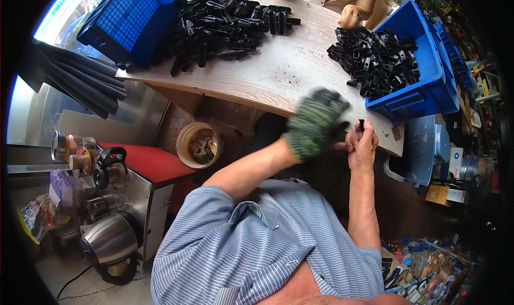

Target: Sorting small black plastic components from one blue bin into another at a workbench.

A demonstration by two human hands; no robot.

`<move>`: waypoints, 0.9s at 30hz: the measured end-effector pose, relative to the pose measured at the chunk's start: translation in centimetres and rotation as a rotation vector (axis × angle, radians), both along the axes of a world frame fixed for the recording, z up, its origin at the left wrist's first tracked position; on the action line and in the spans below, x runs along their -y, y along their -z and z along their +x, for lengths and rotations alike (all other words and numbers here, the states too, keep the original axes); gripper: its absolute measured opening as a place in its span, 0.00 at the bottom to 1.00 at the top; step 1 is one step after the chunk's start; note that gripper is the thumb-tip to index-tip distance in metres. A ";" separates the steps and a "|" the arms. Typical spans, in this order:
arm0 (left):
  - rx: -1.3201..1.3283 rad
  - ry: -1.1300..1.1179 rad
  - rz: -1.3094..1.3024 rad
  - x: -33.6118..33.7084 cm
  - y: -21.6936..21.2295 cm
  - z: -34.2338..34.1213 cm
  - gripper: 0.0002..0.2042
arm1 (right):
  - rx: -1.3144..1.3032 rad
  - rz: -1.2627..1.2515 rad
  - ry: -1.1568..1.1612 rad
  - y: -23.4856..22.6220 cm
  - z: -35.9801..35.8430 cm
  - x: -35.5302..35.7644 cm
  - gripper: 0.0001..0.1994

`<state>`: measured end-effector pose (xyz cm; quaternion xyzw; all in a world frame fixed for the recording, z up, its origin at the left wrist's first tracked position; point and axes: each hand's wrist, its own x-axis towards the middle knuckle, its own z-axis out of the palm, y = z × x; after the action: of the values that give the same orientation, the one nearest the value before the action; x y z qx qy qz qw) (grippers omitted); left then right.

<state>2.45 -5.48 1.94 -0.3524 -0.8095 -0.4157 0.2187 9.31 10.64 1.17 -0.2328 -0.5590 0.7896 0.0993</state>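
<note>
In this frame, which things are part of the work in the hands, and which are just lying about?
In use:
- left hand, gloved and motion-blurred
- right hand, bare, closed on a small black part
- blue bin of black parts
- heap of black parts on the table

Lying about:
- steel kettle
- round tub
- jars
- black strips

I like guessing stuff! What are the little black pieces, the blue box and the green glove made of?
The little black pieces look like moulded plastic, dull with slight shine. The blue box seems hard plastic, smooth walls. The green glove on the left hand looks knitted fabric, speckled, though blurred.
</note>
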 end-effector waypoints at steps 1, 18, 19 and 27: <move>-0.133 -0.107 -0.019 1.9 0.3 -1.3 0.18 | 0.005 -0.001 0.032 -0.3 0.1 -0.3 0.18; -0.230 -0.322 -0.513 13.5 0.9 -11.8 0.14 | -0.037 0.057 0.090 -0.5 -1.8 0.5 0.20; -0.220 -0.367 -0.517 13.3 0.9 -12.0 0.13 | -0.030 0.046 0.113 -0.5 -1.7 0.4 0.20; -0.280 -0.179 -0.428 12.2 1.5 -11.8 0.11 | -0.062 -0.032 0.123 0.1 -1.8 0.3 0.16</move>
<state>-9.39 -17.70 0.48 -0.3718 -0.8687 -0.1612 0.2849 7.48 10.32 1.10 -0.2437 -0.5275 0.7978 0.1610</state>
